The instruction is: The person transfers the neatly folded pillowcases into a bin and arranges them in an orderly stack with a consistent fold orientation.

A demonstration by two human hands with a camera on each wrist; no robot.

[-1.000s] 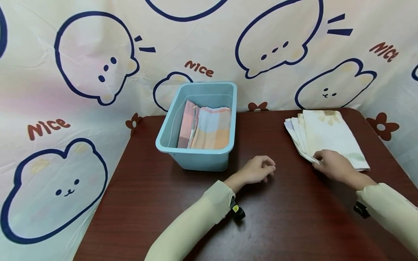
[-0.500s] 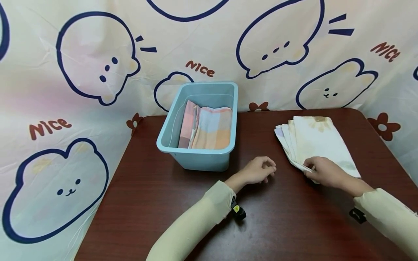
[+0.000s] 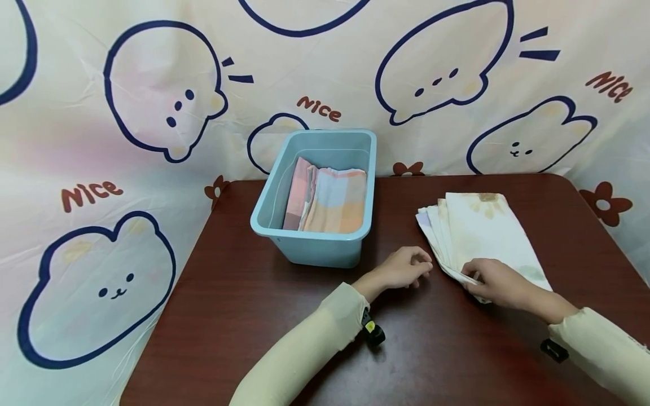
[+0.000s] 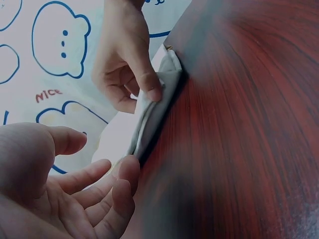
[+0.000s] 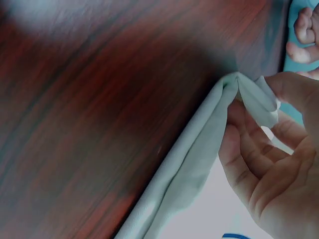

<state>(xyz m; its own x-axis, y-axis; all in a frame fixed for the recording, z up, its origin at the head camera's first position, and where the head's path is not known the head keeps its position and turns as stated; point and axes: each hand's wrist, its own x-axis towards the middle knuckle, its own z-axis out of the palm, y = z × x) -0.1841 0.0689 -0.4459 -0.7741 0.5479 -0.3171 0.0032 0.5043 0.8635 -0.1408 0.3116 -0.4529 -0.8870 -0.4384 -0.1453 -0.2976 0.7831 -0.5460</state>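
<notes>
A folded white cloth [image 3: 495, 237] with pale brown and green patches lies on the right side of the table, its layers fanned at the left edge. My right hand [image 3: 500, 283] pinches its near left edge between thumb and fingers. The right wrist view shows the gripped fold of the cloth [image 5: 199, 154] bunched up at the fingertips. My left hand [image 3: 401, 268] hovers over the table just left of the cloth, fingers loosely bent and holding nothing. In the left wrist view its fingers [image 4: 127, 172] overlap the cloth's edge.
A light blue plastic bin [image 3: 320, 248] stands at the back, left of the cloth. Folded checked cloths [image 3: 337, 197] in pink, blue and orange stand inside it. The dark red-brown table [image 3: 228, 338] meets a printed curtain [image 3: 325, 56] behind.
My right hand has drawn the white cloth left and toward me, nearer to my left hand. The left hand has stayed nearly in place. The head view has shifted slightly.
</notes>
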